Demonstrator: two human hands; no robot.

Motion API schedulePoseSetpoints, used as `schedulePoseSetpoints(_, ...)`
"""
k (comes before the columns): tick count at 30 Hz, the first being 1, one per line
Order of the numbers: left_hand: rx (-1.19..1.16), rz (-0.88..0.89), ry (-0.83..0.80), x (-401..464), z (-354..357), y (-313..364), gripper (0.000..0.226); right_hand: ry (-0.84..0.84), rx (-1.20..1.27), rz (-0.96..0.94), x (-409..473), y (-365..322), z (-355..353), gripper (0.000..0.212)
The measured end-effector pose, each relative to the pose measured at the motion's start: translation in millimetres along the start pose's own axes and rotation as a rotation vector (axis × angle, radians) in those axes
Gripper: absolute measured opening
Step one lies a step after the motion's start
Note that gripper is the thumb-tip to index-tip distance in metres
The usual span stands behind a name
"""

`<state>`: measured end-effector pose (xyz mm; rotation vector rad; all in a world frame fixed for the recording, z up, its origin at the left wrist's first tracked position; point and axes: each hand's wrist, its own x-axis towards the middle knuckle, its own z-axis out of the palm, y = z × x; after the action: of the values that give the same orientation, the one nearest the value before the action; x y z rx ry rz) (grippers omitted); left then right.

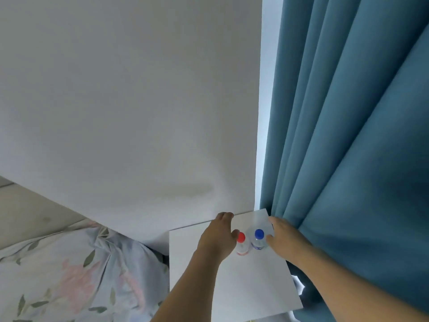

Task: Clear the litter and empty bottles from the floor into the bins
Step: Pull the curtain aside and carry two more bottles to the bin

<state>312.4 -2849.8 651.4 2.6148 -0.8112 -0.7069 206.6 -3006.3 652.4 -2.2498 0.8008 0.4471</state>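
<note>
On smooth white table (232,289), 2 clear plastic bottles (258,240) between hands (218,238).

We had only one view, from the wide-angle camera worn on the head. It looked forward and steeply down at the small white square table (243,287), which sat close below in the lower middle of the frame. The plain white wall (130,101) filled the upper left, the pleated teal fabric curtain (362,135) the right side, and the pale floral bedding (76,275) the lower left corner. Both forearms entered from the bottom edge.
</note>
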Motion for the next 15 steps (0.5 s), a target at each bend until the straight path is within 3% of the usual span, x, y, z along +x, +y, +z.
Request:
schedulePoseSetpoints(4, -0.026, 0.005, -0.065, 43.4, 69.7, -26.8, 0.055, -0.034, -0.046, 0.01, 57.3, 29.6, 42.0, 0.038)
schedulePoseSetpoints(9, -0.097, 0.084, -0.025, 55.5, 130.6, -52.5, 0.044, -0.089, -0.066, -0.066, 100.9, 58.4, 91.5, 0.054)
schedulePoseSetpoints(15, -0.121, 0.006, 0.063, 52.7, 120.7, -62.0, 0.043, 0.056, -0.21, -0.05, 103.3, 48.6, 99.3, 0.033)
